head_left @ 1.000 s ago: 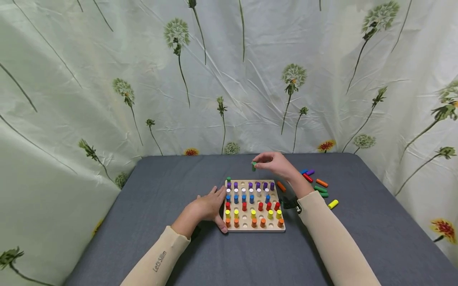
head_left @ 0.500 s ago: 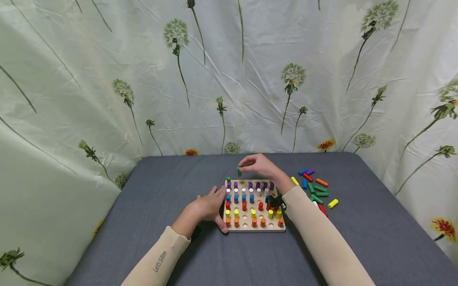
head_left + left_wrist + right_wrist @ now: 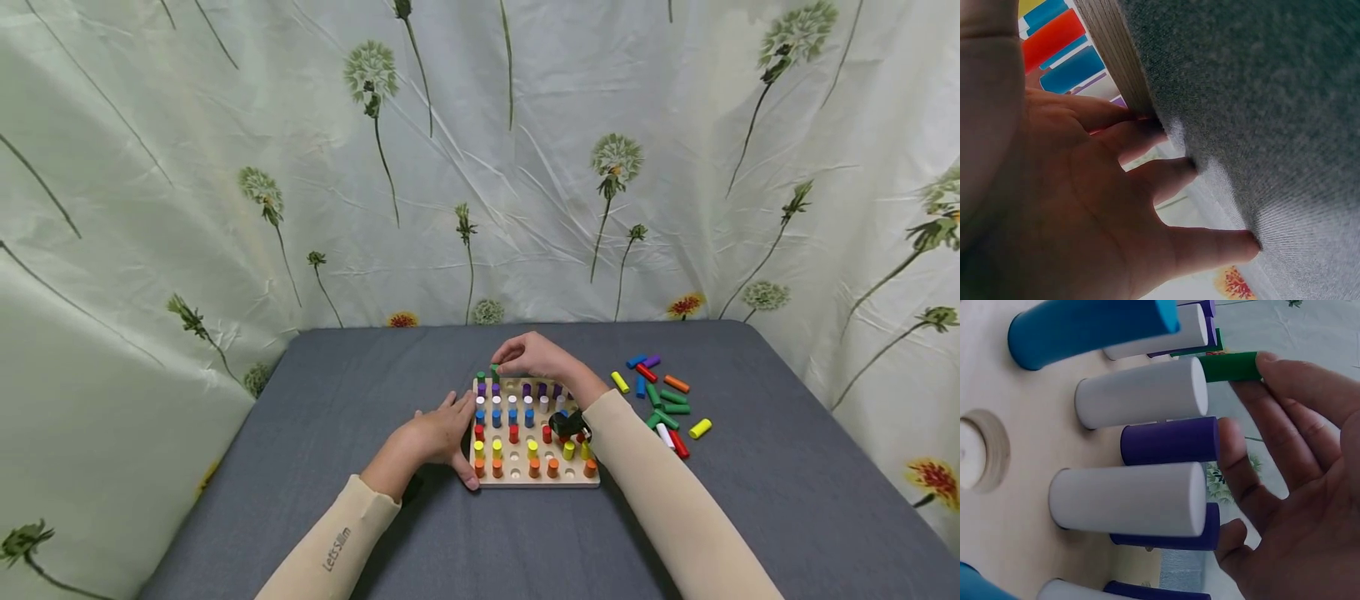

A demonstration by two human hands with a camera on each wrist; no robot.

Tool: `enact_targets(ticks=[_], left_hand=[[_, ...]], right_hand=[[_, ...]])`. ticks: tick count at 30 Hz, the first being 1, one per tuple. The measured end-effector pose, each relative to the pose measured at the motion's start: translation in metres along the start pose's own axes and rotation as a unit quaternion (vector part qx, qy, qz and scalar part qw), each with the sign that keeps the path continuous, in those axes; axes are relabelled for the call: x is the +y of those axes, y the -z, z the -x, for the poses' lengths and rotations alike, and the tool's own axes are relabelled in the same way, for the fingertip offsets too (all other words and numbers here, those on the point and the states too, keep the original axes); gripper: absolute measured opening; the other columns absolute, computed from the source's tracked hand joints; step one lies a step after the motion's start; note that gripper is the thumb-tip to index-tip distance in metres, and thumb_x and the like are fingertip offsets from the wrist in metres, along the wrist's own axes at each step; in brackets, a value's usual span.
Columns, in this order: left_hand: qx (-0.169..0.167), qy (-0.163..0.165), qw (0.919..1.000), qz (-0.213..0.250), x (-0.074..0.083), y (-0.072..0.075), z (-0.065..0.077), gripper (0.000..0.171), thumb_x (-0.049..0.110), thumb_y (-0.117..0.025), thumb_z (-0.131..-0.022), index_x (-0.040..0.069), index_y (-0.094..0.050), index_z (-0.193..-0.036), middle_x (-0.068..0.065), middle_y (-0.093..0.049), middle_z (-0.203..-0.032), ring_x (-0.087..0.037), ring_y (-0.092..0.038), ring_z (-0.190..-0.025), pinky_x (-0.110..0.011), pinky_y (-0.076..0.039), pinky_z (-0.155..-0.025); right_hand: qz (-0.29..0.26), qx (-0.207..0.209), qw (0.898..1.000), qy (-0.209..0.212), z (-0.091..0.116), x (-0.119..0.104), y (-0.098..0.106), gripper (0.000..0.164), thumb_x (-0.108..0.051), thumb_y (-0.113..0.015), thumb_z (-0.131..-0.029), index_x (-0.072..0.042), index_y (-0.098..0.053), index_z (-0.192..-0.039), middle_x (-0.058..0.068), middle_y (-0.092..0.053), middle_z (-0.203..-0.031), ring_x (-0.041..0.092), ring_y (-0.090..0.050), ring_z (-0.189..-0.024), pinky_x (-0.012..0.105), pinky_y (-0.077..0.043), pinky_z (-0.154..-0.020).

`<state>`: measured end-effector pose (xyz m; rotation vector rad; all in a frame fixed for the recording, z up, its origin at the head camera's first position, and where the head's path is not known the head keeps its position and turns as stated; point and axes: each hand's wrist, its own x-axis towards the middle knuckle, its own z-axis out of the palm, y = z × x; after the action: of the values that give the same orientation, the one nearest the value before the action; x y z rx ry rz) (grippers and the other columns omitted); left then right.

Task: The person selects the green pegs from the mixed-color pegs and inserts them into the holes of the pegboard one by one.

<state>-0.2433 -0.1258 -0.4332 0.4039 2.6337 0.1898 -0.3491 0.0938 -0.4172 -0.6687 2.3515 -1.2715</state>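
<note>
A wooden pegboard (image 3: 542, 481) lies on the table with upright pegs in rows of orange, yellow, red, blue, white and purple. My right hand (image 3: 534, 355) pinches a green peg (image 3: 495, 372) upright at the board's far row, just right of another green peg (image 3: 481, 377). In the right wrist view, thumb and fingertips grip the end of that green peg (image 3: 1232, 366), beyond a white peg (image 3: 1141, 394) and a purple peg (image 3: 1169, 442). My left hand (image 3: 438, 433) lies spread along the board's left edge; in the left wrist view its fingertips touch the tablecloth (image 3: 1260, 112) and board side (image 3: 1119, 59).
Loose pegs lie scattered right of the board, among them a yellow peg (image 3: 701, 428), a white peg (image 3: 665, 436), an orange peg (image 3: 677, 383) and several green ones. A floral curtain (image 3: 420, 167) hangs behind the grey-covered table (image 3: 360, 367). Some board holes show bare.
My right hand has moved left and down with the green peg, from above the table behind the board to its far row. The left hand has stayed in place.
</note>
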Motion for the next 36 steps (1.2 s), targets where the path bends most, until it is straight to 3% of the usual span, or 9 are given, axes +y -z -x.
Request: enact_targets(ticks=[11,24,36], left_hand=[[0.004,-0.002,1.0000,-0.001,-0.0008,-0.0004,0.0002,0.144,0.061,-0.095,-0.068,0.012,-0.009,-0.172,-0.007,-0.014,-0.181,-0.032,-0.013,-0.168,-0.074,-0.029,-0.122],[0.006,0.003,1.0000,0.001,-0.0008,-0.0029,-0.0025,0.144,0.062,-0.095,-0.068,0.013,-0.009,-0.172,-0.006,-0.013,-0.181,-0.031,-0.012,-0.168,-0.074,-0.028,-0.123],[0.004,-0.002,1.0000,0.003,-0.0001,-0.0019,-0.0013,0.144,0.061,-0.095,-0.068,0.012,-0.009,-0.172,-0.007,-0.014,-0.181,-0.032,-0.013,-0.168,-0.074,-0.029,-0.122]], right_hand=[[0.033,-0.016,0.999,-0.011,-0.0038,0.0050,-0.0011,0.018,-0.014,-0.072,-0.102,-0.006,-0.078,-0.118,0.014,-0.079,-0.119,0.022,-0.075,-0.107,0.038,-0.061,-0.093],[0.027,-0.012,0.999,-0.020,-0.0072,0.0058,-0.0016,0.016,-0.014,-0.073,-0.102,-0.007,-0.078,-0.116,0.013,-0.079,-0.119,0.022,-0.075,-0.108,0.041,-0.059,-0.096],[0.061,-0.016,0.998,-0.023,-0.0058,0.0054,-0.0035,0.015,-0.012,-0.072,-0.102,-0.007,-0.078,-0.115,0.012,-0.079,-0.116,0.019,-0.075,-0.104,0.038,-0.060,-0.093]])
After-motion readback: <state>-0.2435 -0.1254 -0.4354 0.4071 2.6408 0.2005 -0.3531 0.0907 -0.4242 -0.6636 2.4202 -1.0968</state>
